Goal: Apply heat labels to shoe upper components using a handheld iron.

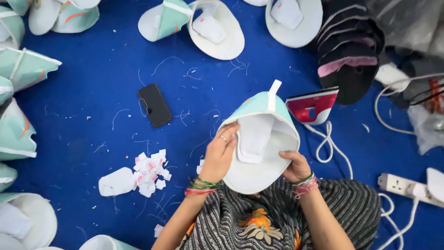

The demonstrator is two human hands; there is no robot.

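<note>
I hold a mint-green and white shoe upper (261, 139) over my lap, its white lining facing me. My left hand (221, 152) grips its left edge, fingers pressing beside the white tongue piece (253, 136). My right hand (296, 165) grips the lower right rim. A white pull loop (274, 88) sticks up at its far end.
A red and white iron (312, 105) with a white cord lies just right of the upper. A black phone (155, 104), a heap of small white and red tags (149, 172), more uppers (216, 28) all around, dark uppers (349, 51) and a power strip (402, 186) rest on the blue mat.
</note>
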